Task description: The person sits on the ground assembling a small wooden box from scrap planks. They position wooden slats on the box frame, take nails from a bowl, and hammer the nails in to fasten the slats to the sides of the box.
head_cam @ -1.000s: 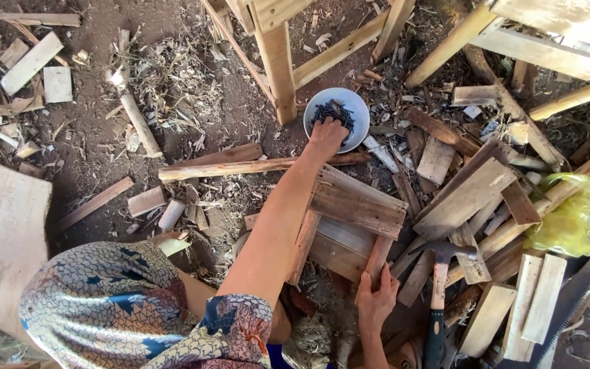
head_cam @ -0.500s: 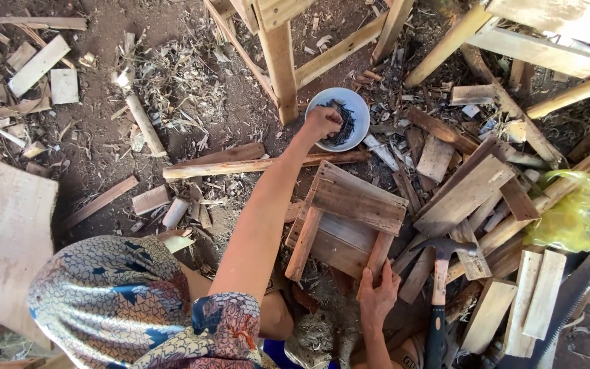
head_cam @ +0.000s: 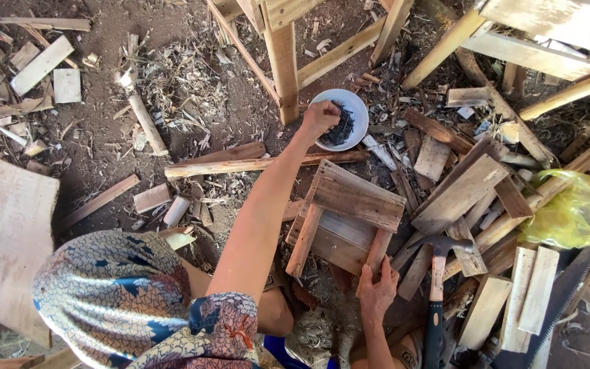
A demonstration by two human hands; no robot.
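Observation:
My left hand (head_cam: pixel 319 116) is stretched out to the near rim of a white bowl (head_cam: pixel 356 102) holding dark nails (head_cam: pixel 339 130). Its fingers are curled shut, seemingly around a few nails. My right hand (head_cam: pixel 377 292) grips the near right slat of a small wooden frame (head_cam: pixel 349 205) made of nailed planks, which lies on the dirt in front of me. A hammer (head_cam: pixel 437 273) with a dark handle lies just right of that hand.
Offcuts and planks (head_cam: pixel 466 184) pile up to the right, with a yellow plastic bag (head_cam: pixel 568 219) and a handsaw (head_cam: pixel 568 301). A wooden furniture leg (head_cam: pixel 283 61) stands beside the bowl. A long stick (head_cam: pixel 240 164) crosses under my arm. A wide board (head_cam: pixel 1 239) lies left.
My left hand dipped into the bowl of nails and has drawn back slightly to its near rim with the fingers closed. My right hand has stayed on the frame.

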